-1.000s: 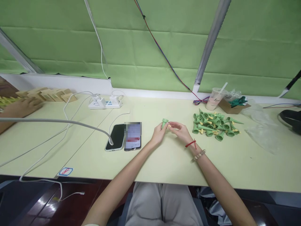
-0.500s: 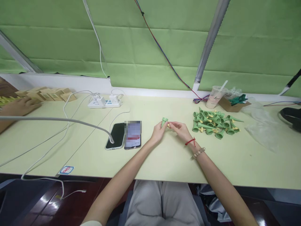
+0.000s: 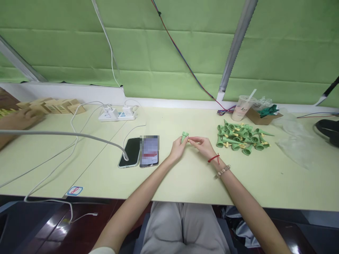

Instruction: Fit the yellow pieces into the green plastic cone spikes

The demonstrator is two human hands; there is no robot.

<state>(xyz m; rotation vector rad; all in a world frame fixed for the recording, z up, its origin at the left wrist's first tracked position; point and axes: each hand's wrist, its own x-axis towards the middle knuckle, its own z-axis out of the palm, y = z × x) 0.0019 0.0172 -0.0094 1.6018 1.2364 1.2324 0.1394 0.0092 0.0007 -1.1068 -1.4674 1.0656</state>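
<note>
Little had shifted since the earlier frames: both hands stayed close together at the middle of the table (image 3: 185, 176), and the view had only drifted a touch, so that everything sat slightly higher in the picture. The left hand (image 3: 177, 149) was closed around a green cone piece (image 3: 184, 136), gripping its narrow end so that the wide open mouth pointed up and away from the palm, which left that end free to be worked on. The right hand (image 3: 201, 145) was pinched on a small yellow part (image 3: 189, 140), held right against the side of the cone; the fingers hid how far it was seated. Both wrists rested low over the tabletop, probably for steadiness with such small parts. A heap of green cones with yellow parts (image 3: 239, 138) lay just to the right, within easy reach of the right hand. Two phones (image 3: 139, 151) lay side by side to the left, one joined to a grey cable (image 3: 60, 134), with a white power strip (image 3: 118, 114) behind them. A drink cup (image 3: 241, 108) stood by the wall, and another person's hand (image 3: 18, 119) rested near small cardboard boxes (image 3: 54, 105) at far left.
</note>
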